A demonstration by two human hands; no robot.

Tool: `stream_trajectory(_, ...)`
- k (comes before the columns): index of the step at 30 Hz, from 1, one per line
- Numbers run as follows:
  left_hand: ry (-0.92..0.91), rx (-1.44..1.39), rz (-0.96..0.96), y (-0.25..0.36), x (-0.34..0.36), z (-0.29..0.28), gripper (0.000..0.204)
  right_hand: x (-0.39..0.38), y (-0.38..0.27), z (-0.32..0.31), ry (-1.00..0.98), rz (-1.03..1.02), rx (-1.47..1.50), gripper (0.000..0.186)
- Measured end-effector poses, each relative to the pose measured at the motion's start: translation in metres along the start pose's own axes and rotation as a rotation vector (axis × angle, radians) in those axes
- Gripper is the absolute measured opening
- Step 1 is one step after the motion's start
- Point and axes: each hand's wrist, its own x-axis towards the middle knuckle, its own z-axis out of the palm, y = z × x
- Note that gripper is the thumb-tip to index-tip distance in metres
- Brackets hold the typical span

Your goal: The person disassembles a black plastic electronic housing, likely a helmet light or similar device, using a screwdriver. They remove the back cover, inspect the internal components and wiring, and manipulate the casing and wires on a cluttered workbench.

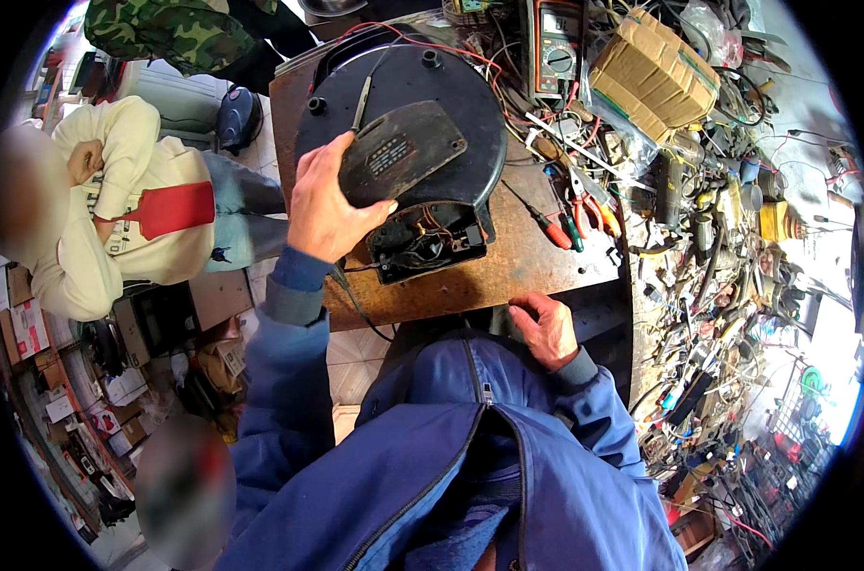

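My left hand (325, 205) grips the lower left edge of a black cover plate (403, 152) with a small label. The plate is tilted over a round black appliance (441, 81), which lies upside down with its feet showing. Just below the plate, an open compartment (427, 243) of the appliance shows wires and small parts. A thin pointed tool (361, 103), perhaps tweezers, lies on the round base beside my left fingers. My right hand (548, 331) rests at the near edge of the wooden table (537, 271), loosely bent, with nothing visible in it.
Right of the appliance lie a red screwdriver (551, 228), a green screwdriver (574, 231) and orange-handled pliers (584, 205). Farther back are a multimeter (556, 52) and a cardboard box (656, 76). Tools and parts crowd the right side. A person in a cream sweatshirt (156, 205) is at left.
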Motion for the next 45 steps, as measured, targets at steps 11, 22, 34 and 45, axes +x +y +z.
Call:
stream_trajectory(11, -0.215, -0.029, 0.264, 0.049, 0.083, 0.055, 0.091, -0.02, 0.022, 0.001, 0.075, 0.048, 0.042, 0.021)
stream_trajectory(22, -0.429, -0.059, 0.363, 0.125, 0.126, 0.14, 0.096, -0.029, 0.044, -0.022, 0.144, 0.136, 0.055, 0.025)
stream_trajectory(34, -0.052, 0.11, 0.042, 0.003, 0.156, 0.0, 0.09, 0.023, 0.034, -0.047, 0.158, 0.093, 0.078, 0.027)
stream_trajectory(45, 0.128, 0.186, -0.362, -0.214, 0.148, -0.034, 0.094, 0.172, -0.016, -0.021, 0.096, 0.152, 0.122, 0.096)
